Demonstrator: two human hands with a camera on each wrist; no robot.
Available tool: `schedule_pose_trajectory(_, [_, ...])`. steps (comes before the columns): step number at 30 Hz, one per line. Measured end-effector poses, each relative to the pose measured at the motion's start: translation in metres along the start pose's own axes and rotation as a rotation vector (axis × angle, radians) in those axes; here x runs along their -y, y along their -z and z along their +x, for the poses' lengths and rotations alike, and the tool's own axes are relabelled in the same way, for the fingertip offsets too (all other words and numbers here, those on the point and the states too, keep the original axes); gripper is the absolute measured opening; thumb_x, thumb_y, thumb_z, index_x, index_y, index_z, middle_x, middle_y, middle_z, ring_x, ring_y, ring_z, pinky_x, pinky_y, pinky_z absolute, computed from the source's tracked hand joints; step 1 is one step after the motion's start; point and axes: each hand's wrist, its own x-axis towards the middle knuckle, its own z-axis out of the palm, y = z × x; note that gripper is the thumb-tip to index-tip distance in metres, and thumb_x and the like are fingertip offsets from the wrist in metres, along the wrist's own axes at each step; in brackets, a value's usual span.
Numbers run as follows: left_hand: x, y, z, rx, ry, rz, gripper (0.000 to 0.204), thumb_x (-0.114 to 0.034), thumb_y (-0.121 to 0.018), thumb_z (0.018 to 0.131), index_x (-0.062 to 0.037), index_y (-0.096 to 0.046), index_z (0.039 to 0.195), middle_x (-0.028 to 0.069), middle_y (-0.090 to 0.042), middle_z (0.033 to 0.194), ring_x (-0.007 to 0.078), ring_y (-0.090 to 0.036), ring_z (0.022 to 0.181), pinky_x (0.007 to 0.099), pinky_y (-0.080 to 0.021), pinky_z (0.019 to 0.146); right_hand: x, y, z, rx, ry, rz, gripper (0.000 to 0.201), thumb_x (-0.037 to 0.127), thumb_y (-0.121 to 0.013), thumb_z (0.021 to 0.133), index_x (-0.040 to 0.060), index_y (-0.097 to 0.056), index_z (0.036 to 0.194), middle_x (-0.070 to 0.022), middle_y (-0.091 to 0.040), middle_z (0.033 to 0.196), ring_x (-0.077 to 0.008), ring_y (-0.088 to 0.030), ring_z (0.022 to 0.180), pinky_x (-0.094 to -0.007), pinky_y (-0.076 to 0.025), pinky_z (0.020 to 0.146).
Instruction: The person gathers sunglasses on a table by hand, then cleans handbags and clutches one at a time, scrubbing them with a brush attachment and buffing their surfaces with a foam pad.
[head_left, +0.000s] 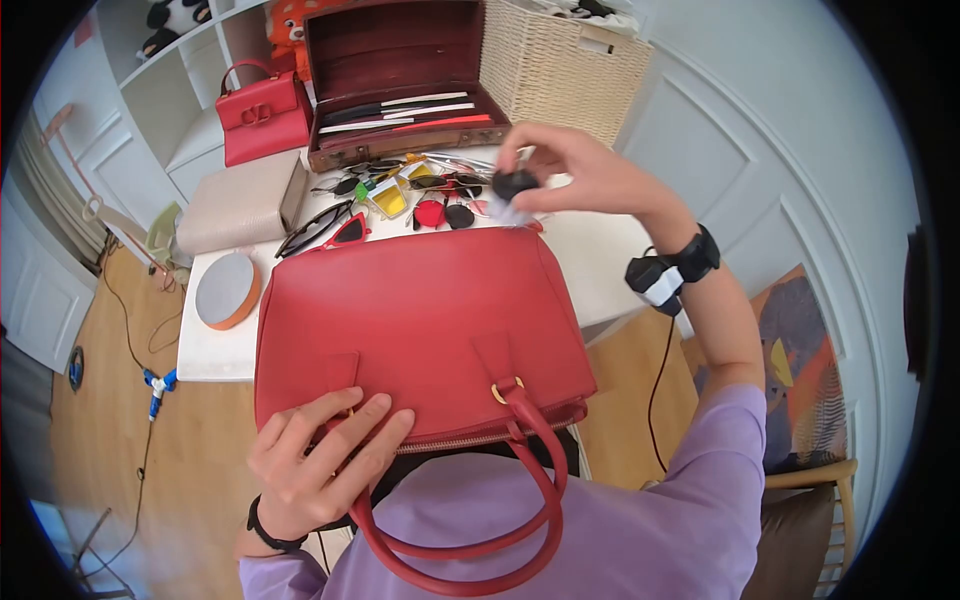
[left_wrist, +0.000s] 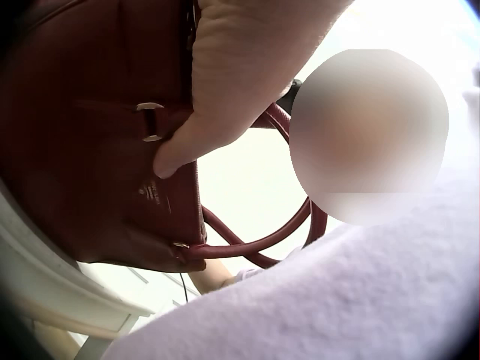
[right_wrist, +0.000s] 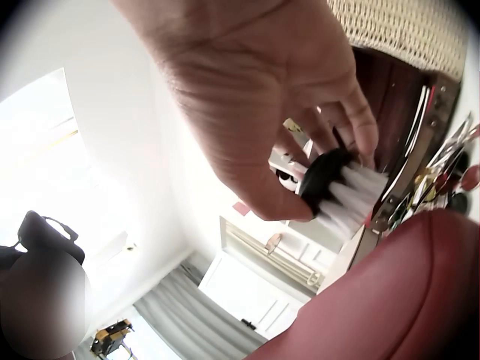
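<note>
A red handbag lies on its side, its zipped top edge toward the person and its two handles hanging over the lap. My left hand grips that edge beside a handle mount, fingers spread on the upper face. In the left wrist view the thumb presses the bag's other face, near a small stamped logo. Above the bag's far right corner, my right hand pinches a small round brush by its black back. The brush's white bristles point down toward the bag.
Several sunglasses lie behind the bag, in front of an open brown case. A beige bag, a small red handbag and a round tin stand left on the white table. A wicker basket is behind.
</note>
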Motion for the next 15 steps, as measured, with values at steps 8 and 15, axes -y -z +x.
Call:
schedule_pose_trajectory(8, [0.017,0.007,0.025,0.091,0.084,-0.102,0.041,-0.014,-0.079,0.063,-0.0135,-0.075,0.104,0.0007,-0.072,0.103,0.023,-0.066,0.091,0.034,-0.052,0.072,-0.001,0.002,-0.005,-0.127,-0.038,-0.213,0.03,0.016,-0.076,0.078,0.0057,-0.058,0.1,-0.0007,-0.064,0.096,-0.0089,-0.062,0.075,-0.0263,-0.049,0.066])
schedule_pose_trajectory(15, [0.05,-0.001,0.061,0.104,0.138,-0.244,0.045,-0.01,-0.082,0.058,-0.0089,-0.075,0.102,0.0088,-0.072,0.094,0.0272,-0.067,0.089,0.0358,-0.054,0.08,-0.051,-0.011,-0.074,-0.105,0.082,0.606,0.03,0.014,-0.076,0.076,0.0091,-0.051,0.092,-0.0143,-0.06,0.115,-0.0203,-0.059,0.104,-0.0333,-0.05,0.087])
